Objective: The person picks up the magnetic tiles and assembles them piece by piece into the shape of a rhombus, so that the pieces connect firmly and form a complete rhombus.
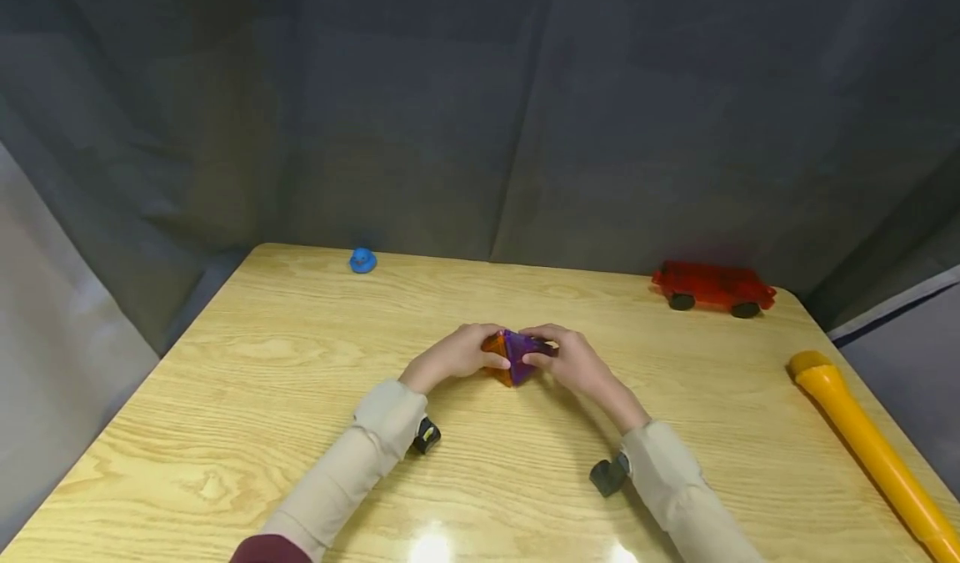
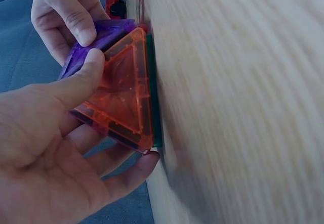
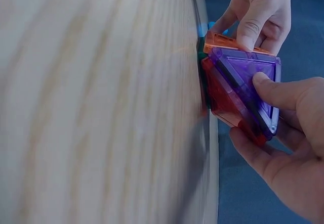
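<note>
A small pyramid of see-through magnetic tiles stands mid-table between the two hands. My left hand [image 1: 456, 354] grips its orange triangular magnetic tile [image 2: 124, 90], thumb on the upper edge and fingers curled round the far side. On the other side my right hand [image 1: 576, 364] pinches the purple triangular magnetic tile [image 3: 238, 70], thumb flat on its face. Orange and purple meet along a slanted edge. In the right wrist view a red tile [image 3: 223, 97] forms another side. A green tile [image 2: 155, 92] lies beneath, close against the tabletop.
On the wooden table [image 1: 300, 346], a blue rubber duck [image 1: 363, 261] sits at the back left. A red toy car base [image 1: 716, 286] with black wheels stands at the back right. A long yellow-orange bat-like toy [image 1: 870, 438] lies along the right edge. Dark curtain [image 1: 420, 129] hangs behind.
</note>
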Demonstrator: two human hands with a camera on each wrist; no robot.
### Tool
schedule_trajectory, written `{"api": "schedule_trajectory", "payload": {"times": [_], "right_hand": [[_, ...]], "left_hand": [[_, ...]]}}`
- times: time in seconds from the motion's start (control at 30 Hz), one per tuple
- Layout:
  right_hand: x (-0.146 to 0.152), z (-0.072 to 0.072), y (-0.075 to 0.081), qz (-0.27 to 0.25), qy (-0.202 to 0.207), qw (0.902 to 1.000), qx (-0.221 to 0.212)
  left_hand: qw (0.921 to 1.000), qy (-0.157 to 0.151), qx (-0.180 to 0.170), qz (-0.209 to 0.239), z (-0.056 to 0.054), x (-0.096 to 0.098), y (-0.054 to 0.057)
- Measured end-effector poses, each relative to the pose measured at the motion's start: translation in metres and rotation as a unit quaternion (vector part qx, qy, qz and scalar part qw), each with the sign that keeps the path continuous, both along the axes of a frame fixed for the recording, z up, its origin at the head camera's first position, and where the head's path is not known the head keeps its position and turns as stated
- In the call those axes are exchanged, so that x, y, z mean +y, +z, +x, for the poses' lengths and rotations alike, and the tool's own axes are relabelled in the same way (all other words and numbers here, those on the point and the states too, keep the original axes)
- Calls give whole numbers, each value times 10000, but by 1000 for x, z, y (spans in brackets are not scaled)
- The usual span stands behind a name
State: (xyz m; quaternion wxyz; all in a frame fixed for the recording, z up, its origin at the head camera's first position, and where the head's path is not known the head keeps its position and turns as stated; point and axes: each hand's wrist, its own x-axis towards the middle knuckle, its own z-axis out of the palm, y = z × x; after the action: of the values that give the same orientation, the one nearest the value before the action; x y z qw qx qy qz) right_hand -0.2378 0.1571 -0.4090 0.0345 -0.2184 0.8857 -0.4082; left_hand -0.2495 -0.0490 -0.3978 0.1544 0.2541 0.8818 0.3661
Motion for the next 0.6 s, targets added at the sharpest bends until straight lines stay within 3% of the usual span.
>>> {"api": "schedule_trajectory", "payload": {"times": [0.37,0.6], "right_hand": [[3,-1,-1,-11,-60,10000,-45],[11,2,-1,-21,-129,9999,-68]], "left_hand": [[9999,72,-7,-115,0,5,1],[9996,143,-228,-61,4,-4,-2]]}}
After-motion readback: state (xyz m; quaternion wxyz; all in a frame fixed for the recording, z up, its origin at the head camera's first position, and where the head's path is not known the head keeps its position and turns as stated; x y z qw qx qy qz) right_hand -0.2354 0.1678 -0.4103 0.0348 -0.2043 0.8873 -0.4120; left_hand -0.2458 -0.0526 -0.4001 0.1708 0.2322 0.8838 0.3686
